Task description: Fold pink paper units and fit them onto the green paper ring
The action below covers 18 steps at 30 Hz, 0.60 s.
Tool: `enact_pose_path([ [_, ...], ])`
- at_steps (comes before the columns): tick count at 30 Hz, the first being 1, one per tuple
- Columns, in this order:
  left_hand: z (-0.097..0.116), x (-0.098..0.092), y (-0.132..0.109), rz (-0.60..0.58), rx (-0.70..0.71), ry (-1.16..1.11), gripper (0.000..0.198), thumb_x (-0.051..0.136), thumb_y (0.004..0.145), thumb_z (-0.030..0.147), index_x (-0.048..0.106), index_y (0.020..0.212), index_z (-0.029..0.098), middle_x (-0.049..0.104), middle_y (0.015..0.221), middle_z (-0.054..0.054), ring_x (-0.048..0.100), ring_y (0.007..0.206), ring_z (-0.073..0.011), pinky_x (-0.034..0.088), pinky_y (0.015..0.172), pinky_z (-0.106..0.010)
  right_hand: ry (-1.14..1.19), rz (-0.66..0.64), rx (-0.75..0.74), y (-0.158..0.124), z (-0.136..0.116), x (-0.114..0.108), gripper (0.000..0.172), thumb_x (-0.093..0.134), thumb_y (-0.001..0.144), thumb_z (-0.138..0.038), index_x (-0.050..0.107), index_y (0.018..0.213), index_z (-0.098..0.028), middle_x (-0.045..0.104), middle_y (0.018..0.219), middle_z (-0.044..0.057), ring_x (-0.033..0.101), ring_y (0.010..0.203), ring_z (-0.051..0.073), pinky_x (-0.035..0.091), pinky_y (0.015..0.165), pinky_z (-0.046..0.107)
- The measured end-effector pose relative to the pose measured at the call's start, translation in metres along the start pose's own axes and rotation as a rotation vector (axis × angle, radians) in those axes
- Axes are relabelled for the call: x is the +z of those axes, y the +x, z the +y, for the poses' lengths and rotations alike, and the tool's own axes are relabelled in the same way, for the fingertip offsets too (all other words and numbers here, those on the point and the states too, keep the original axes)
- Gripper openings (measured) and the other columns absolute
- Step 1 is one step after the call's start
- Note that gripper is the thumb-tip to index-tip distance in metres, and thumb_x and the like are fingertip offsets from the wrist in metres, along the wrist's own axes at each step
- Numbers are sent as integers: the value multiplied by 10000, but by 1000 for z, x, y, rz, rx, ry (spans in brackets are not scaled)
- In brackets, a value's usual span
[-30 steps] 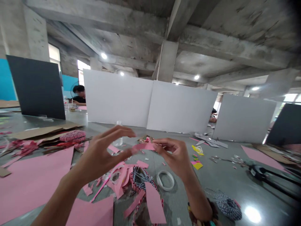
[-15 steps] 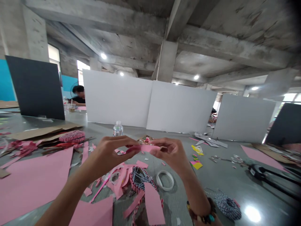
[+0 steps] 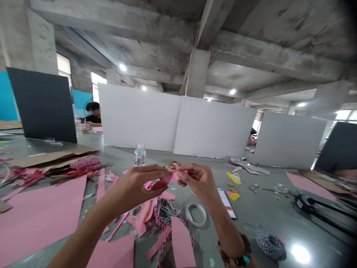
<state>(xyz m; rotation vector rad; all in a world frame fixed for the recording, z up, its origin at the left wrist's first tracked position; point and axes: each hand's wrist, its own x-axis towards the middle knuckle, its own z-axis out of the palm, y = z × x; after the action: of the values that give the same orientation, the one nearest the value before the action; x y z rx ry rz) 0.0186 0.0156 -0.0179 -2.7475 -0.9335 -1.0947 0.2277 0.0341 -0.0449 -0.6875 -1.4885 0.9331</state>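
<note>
A small strip of pink paper (image 3: 166, 181) is held up between both hands, above the middle of the table. The thumb and fingers of my right hand (image 3: 196, 178) pinch its right end. My left hand (image 3: 145, 180) holds its left part, fingers long and thumb below; the exact contact is partly hidden. Under the hands lies a woven piece of grey twisted cord with a pink edge (image 3: 165, 213), partly covered by a cut pink paper piece (image 3: 182, 242). A white tape roll (image 3: 196, 214) lies to its right.
A water bottle (image 3: 140, 155) stands beyond my left hand. A phone (image 3: 227, 204) lies right of my right wrist, near a coil of grey cord (image 3: 270, 245). Large pink sheets (image 3: 41, 216) cover the left. White panels (image 3: 217, 126) stand at the back; a person (image 3: 94, 113) sits behind.
My left hand has shifted right, closer to my right hand, and the pink strip is now bent and tilted. My right hand moved slightly left, and the phone beside its wrist has come into sight.
</note>
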Motion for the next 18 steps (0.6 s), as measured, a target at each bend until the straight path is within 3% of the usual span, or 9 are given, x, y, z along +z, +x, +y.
enact_pose_path([
  [4,0,7,3,34,51,-38,224,603,907,234,704,1106,254,718,1094,-21,693,900,-160,579,772,-258,18,-21,2,-1,-1,2,160,753,774,-317,762,815,-163,689,650,22,669,584,134,547,554,211],
  [9,-2,16,2,87,41,-61,245,643,899,257,693,1138,263,749,966,-12,701,767,-137,571,655,-248,45,-51,-4,1,2,2,172,754,781,-319,778,837,-158,700,668,34,663,595,127,546,555,203],
  [18,-4,12,5,25,-83,-238,285,646,901,272,671,1185,280,745,1015,-15,704,867,-142,581,721,-223,148,-39,54,2,4,0,146,785,732,-299,774,795,-168,689,597,12,652,535,120,535,511,194],
])
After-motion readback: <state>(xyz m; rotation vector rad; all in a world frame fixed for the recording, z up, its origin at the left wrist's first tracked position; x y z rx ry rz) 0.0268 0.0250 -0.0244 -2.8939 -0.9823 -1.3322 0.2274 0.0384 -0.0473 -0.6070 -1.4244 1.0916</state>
